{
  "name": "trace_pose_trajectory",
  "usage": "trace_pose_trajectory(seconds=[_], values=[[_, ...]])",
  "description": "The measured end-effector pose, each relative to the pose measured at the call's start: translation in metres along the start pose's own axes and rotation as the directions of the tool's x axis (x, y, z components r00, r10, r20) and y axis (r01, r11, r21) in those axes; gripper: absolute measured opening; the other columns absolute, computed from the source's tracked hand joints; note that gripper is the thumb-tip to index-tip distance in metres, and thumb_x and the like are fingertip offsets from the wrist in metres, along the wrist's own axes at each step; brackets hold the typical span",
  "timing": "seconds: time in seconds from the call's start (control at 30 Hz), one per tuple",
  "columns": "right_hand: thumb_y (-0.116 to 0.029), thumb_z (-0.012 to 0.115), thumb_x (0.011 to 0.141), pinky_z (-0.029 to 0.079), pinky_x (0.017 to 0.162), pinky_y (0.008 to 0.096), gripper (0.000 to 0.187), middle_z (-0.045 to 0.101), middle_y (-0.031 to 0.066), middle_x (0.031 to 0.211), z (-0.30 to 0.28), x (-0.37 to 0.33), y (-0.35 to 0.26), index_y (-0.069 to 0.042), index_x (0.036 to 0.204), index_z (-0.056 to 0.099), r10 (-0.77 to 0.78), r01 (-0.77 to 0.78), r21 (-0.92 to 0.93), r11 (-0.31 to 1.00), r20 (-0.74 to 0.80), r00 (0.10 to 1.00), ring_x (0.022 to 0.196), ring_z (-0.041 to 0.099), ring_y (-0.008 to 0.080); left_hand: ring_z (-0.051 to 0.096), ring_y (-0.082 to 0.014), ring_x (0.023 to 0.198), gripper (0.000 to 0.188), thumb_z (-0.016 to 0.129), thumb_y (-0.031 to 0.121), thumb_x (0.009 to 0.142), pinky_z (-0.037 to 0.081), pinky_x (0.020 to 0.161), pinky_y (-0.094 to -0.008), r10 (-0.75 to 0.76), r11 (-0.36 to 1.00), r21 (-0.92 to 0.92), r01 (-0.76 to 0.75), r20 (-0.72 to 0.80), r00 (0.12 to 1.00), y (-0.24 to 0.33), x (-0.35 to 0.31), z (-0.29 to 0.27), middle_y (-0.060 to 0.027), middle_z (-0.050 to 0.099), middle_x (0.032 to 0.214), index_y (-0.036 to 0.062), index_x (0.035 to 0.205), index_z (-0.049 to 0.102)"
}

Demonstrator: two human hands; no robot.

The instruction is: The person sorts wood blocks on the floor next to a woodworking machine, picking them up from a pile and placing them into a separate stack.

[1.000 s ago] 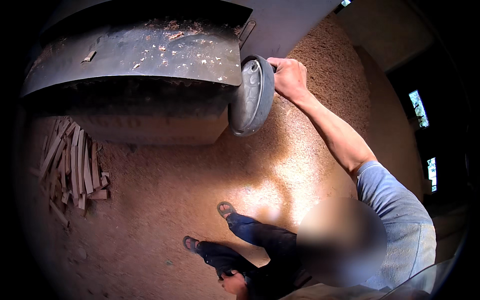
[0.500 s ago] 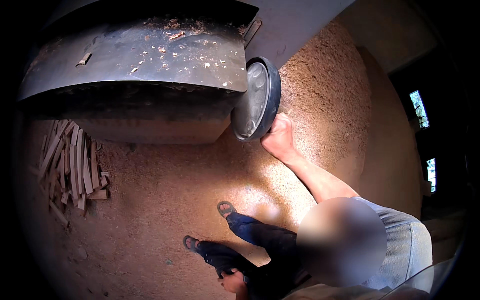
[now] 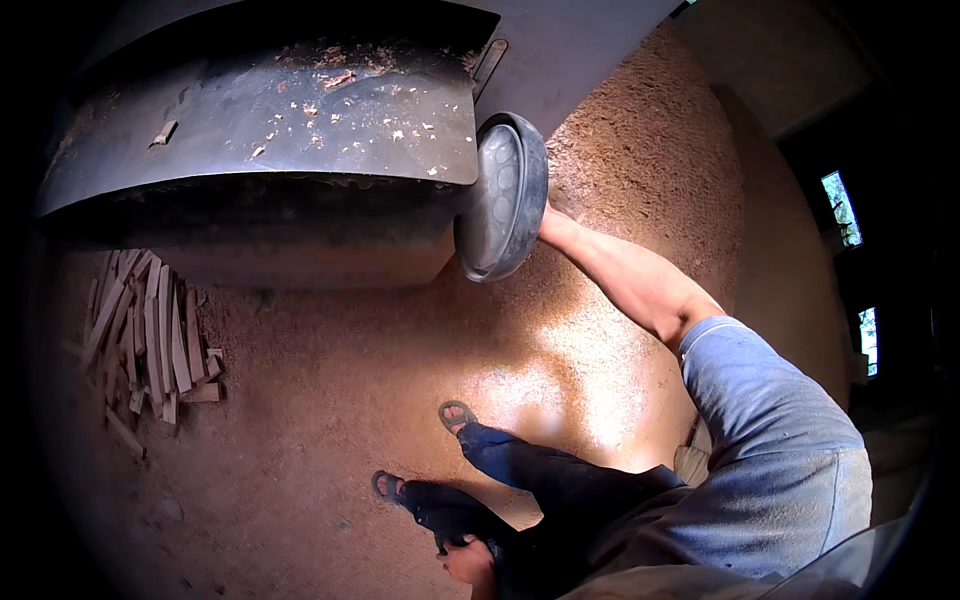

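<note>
At the machine's right corner stands a dark handwheel (image 3: 498, 195) with round recesses on its face. My right arm reaches out to its far side, and only the wrist edge of my right hand (image 3: 549, 222) shows past the rim. The fingers are hidden behind the wheel; half a second earlier they were a fist against it. Low in the view, my left hand (image 3: 466, 562) is beside my dark trouser leg with its fingers curled. Whatever may be inside those fingers is too dark to make out.
A metal machine table (image 3: 300, 120) carries wood chips and a small wood offcut (image 3: 164, 132). Thin wood strips (image 3: 150, 325) lie heaped on the floor at left. Sawdust (image 3: 650, 150) is banked to the right of the handwheel. My sandalled feet (image 3: 456, 416) are below the machine.
My right hand has gone from showing as a fist below the handwheel's rim to behind it, slightly higher. The wheel's face has turned. The view has shifted slightly; my left hand stays by the leg.
</note>
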State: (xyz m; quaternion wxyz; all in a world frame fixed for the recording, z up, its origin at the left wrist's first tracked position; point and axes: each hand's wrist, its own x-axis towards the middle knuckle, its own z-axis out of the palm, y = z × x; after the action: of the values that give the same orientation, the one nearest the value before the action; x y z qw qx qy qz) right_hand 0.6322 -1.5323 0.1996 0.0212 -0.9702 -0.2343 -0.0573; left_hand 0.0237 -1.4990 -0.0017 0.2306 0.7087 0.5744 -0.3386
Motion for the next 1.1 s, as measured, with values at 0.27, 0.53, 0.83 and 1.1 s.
trace_pose_trajectory(seconds=[0.27,0.53,0.83,1.1], values=[[-0.017,0.071,0.084,0.057,0.072,0.0446,0.017,0.074,0.0198,0.091,0.004,-0.109,-0.062,-0.007,0.097,0.078,0.087,-0.052,0.147,0.988,-0.242,0.966,0.084,0.073,0.037,0.063,-0.042,0.11,0.063,0.067,0.042,0.078,0.054,0.091,-0.05,-0.026,1.0,-0.001,0.026,0.043,0.999,0.005,0.005,-0.004,-0.0236,0.057,0.131,0.0105,0.133,0.065],[-0.029,0.067,0.086,0.058,0.068,0.0438,0.021,0.073,0.0166,0.082,-0.087,-0.029,-0.065,-0.014,0.09,0.081,-0.02,0.1,0.278,0.955,-0.278,0.96,0.076,0.074,0.0328,0.062,-0.0421,0.111,0.063,0.067,0.042,0.08,0.054,0.091,-0.0499,-0.062,0.998,-0.014,0.063,0.013,0.998,0.0,-0.003,-0.019,-0.023,0.057,0.131,0.0097,0.133,0.064],[-0.029,0.072,0.086,0.054,0.061,0.0387,0.02,0.072,0.0121,0.073,-0.08,0.038,-0.042,-0.009,0.082,0.076,0.038,-0.038,0.224,0.974,0.006,0.999,0.069,0.07,0.0224,0.063,-0.0423,0.112,0.063,0.066,0.045,0.08,0.054,0.092,-0.0496,-0.04,0.999,-0.008,0.041,0.054,0.998,-0.011,0.013,0.007,-0.0229,0.057,0.13,0.01,0.133,0.064],[-0.014,0.069,0.079,0.055,0.07,0.0433,0.014,0.073,0.0149,0.081,0.032,-0.033,-0.002,-0.011,0.089,0.078,0.048,-0.044,0.045,0.998,-0.086,0.995,0.078,0.073,0.0314,0.065,-0.0405,0.105,0.059,0.067,0.045,0.078,0.055,0.089,-0.0482,0.039,0.998,0.04,-0.041,0.044,0.998,0.007,0.002,-0.004,-0.0218,0.059,0.125,0.0111,0.126,0.069]])
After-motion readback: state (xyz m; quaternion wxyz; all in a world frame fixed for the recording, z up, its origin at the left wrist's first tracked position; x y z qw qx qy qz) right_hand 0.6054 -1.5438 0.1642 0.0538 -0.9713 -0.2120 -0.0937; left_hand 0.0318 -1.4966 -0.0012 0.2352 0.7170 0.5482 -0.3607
